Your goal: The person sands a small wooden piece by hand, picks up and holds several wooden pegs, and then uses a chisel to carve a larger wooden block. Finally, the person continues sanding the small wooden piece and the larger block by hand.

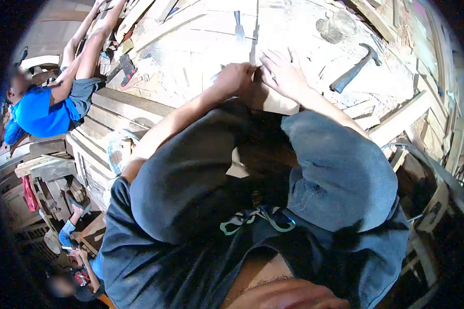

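My left hand (234, 77) is closed at the near edge of the brightly lit work surface, its fingertips beside my right thumb. What it grips, if anything, is hidden by the fingers. My right hand (283, 74) rests with its fingers spread out over the pale surface. Just below both hands, in front of my knees, shows a tan piece of wood (278, 102). Beyond the hands lies a chisel (238, 26) with a blue handle. To the right of my right hand is a claw hammer (355, 67) with a dark blue handle.
A clear jar-like container (340, 27) lies at the back right among wood scraps. Long planks (397, 121) border the right side. On the left a person in a blue shirt (46, 110) sits near a red-and-black tool (128, 71). Another person (90, 268) is at lower left.
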`<action>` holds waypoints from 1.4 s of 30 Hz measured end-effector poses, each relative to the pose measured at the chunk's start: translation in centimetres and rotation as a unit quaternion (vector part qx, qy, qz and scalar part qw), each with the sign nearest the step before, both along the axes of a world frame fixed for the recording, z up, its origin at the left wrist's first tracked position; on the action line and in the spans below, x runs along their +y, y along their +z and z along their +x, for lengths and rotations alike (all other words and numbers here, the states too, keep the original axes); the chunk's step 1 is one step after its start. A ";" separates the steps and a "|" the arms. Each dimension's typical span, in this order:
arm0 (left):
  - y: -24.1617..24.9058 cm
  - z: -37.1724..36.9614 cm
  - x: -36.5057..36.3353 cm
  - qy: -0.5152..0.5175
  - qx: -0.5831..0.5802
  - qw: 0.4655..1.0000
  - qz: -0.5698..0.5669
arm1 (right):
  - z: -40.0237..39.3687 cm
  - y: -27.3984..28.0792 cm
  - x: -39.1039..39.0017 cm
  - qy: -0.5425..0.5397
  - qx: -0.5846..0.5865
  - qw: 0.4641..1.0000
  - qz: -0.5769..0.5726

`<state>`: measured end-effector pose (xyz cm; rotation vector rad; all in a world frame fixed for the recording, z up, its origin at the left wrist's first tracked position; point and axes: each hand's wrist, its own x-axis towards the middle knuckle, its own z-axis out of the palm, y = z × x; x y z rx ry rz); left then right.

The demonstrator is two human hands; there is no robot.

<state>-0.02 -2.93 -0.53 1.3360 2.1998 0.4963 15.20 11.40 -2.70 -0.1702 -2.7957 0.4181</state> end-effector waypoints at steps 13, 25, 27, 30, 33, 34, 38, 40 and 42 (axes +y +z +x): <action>-1.3 -0.3 -1.0 0.007 0.001 0.997 0.071 | 0.0 0.5 0.1 0.003 -0.013 1.000 -0.022; -0.8 -0.2 -0.9 -0.001 0.007 0.999 0.046 | 0.1 0.4 0.2 0.008 -0.027 0.999 -0.022; -0.6 -0.3 -0.8 0.007 0.010 0.999 0.037 | 0.0 0.4 0.1 0.005 -0.028 0.999 -0.030; -0.7 -0.6 -0.5 0.003 -0.005 0.999 0.054 | 0.1 0.1 -0.1 -0.001 -0.028 0.999 -0.024; -1.1 -0.6 -0.6 0.014 -0.029 0.999 0.043 | -0.1 0.1 0.0 -0.001 -0.008 1.000 -0.008; -1.0 -0.5 -0.7 0.021 -0.038 0.999 0.031 | 0.0 0.0 0.0 0.002 -0.004 1.000 -0.011; -1.0 -0.2 -1.2 0.010 0.019 1.000 0.008 | 0.1 0.3 0.1 0.004 -0.006 1.000 -0.018; -0.9 -0.3 -0.9 0.003 0.020 1.000 0.003 | 0.1 0.3 0.0 0.006 -0.015 0.999 -0.028; -0.7 -0.2 -0.4 0.001 0.027 0.999 0.045 | 0.0 0.1 -0.1 0.001 -0.010 1.000 -0.001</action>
